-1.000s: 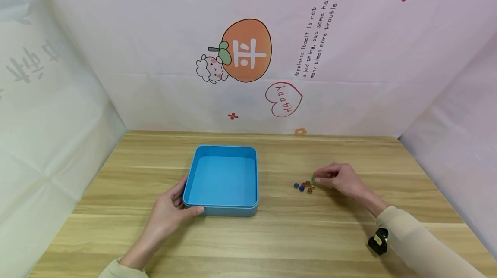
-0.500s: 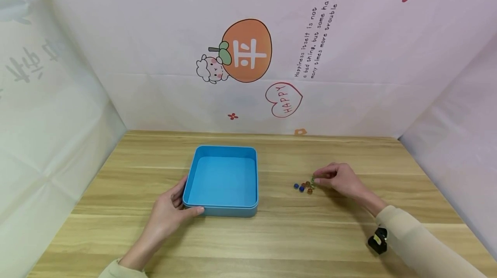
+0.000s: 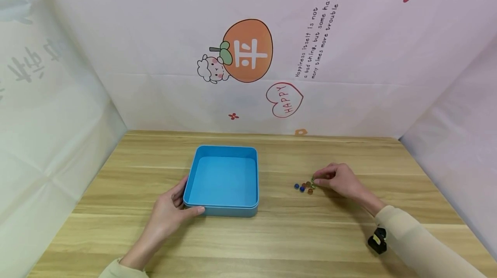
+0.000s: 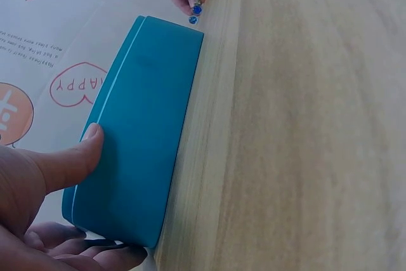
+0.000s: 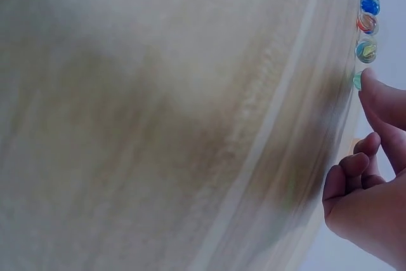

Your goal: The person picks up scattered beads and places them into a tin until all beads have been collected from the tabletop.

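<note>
A shallow square blue box (image 3: 222, 182) rests on the wooden table with its open side up and nothing inside. Its near left corner is gripped by my left hand (image 3: 168, 211). In the left wrist view the thumb lies along the box's side wall (image 4: 139, 138), and the other fingers curl round the corner. Farther right, my right hand (image 3: 343, 179) pinches a green glass marble (image 5: 358, 80) at the edge of a small marble cluster. Several other marbles lie close by, among them a blue marble (image 3: 297, 186) and an amber marble (image 3: 310, 191).
Around the wooden table (image 3: 248, 248) stand white printed sheets, with a back sheet (image 3: 174, 105) along the far edge and others at both sides. A small black device (image 3: 378, 241) sits under the right sleeve (image 3: 411, 235).
</note>
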Demonstrator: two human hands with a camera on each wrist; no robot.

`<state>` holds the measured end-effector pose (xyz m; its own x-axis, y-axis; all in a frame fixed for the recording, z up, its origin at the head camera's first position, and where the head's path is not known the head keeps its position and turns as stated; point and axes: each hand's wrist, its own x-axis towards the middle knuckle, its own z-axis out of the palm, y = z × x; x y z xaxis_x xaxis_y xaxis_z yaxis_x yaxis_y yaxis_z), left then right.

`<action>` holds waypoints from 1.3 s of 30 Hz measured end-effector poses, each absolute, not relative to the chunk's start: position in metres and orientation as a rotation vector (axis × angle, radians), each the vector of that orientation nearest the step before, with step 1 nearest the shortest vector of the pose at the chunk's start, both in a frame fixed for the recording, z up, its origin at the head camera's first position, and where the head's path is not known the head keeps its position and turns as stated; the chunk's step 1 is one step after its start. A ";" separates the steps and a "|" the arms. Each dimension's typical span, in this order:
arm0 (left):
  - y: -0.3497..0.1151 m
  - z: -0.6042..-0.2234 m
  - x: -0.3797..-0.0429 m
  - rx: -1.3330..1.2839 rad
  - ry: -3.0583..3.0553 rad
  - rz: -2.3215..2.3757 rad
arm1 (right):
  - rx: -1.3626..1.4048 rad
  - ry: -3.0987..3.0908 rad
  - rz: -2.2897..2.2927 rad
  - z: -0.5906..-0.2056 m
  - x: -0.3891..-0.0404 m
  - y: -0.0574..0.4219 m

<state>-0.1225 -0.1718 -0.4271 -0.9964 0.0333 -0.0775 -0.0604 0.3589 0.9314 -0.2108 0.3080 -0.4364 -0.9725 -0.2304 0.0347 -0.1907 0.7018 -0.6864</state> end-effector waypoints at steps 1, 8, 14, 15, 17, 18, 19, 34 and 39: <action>-0.172 -0.427 -0.122 -0.025 2.520 1.733 | -0.355 2.852 -1.139 -0.436 -0.211 0.308; -0.172 -0.427 -0.122 -0.032 2.507 1.738 | -0.340 2.849 -1.144 -0.436 -0.210 0.309; -0.172 -0.429 -0.122 -0.026 2.526 1.724 | -0.282 2.817 -1.181 -0.435 -0.208 0.312; -0.172 -0.429 -0.122 -0.025 2.527 1.721 | -0.271 2.807 -1.191 -0.434 -0.207 0.312; -0.172 -0.429 -0.122 -0.030 2.521 1.723 | -0.243 2.791 -1.210 -0.432 -0.206 0.312; -0.172 -0.429 -0.122 -0.032 2.518 1.724 | -0.233 2.780 -1.222 -0.431 -0.206 0.312; -0.172 -0.429 -0.122 -0.031 2.517 1.723 | -0.223 2.771 -1.236 -0.430 -0.205 0.312; -0.171 -0.427 -0.122 -0.032 2.536 1.698 | -0.181 2.758 -1.307 -0.416 -0.203 0.303; -0.171 -0.427 -0.122 -0.035 2.531 1.700 | -0.151 2.720 -1.348 -0.411 -0.203 0.299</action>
